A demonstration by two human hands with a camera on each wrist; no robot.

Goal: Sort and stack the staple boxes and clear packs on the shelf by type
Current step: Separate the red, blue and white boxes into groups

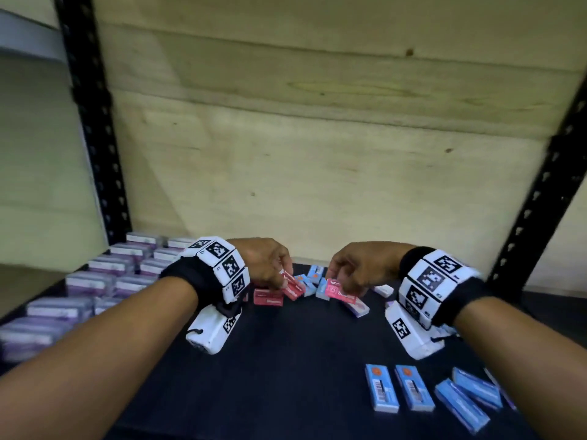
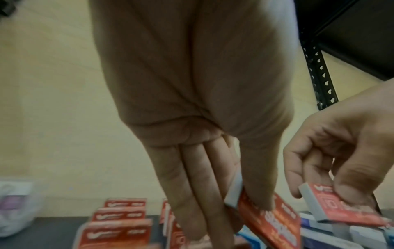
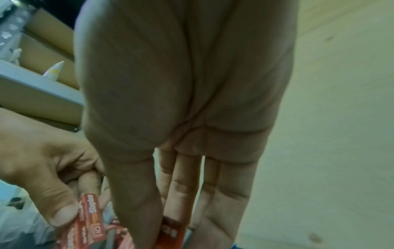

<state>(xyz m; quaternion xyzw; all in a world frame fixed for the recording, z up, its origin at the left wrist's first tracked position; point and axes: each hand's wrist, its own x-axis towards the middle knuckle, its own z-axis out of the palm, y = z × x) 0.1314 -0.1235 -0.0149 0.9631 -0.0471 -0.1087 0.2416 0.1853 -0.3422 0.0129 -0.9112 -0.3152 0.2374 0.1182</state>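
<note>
My left hand (image 1: 279, 274) pinches a red staple box (image 1: 293, 286) between thumb and fingers, tilted above the dark shelf (image 1: 286, 369); the same red staple box (image 2: 275, 219) shows in the left wrist view. My right hand (image 1: 341, 281) pinches another red staple box (image 1: 338, 289), seen as a red box (image 2: 341, 205) beside the left one. A loose pile of blue and red boxes (image 1: 309, 281) lies under both hands. A red box (image 1: 268, 296) lies flat just left of it. Stacked red boxes (image 2: 119, 219) stand behind my left fingers.
Rows of clear packs with purple labels (image 1: 104, 277) fill the shelf's left side. Several blue staple boxes (image 1: 413, 392) lie flat at the front right. Black perforated uprights (image 1: 92, 122) (image 1: 540, 201) frame the bay, with a plywood back wall (image 1: 317, 138).
</note>
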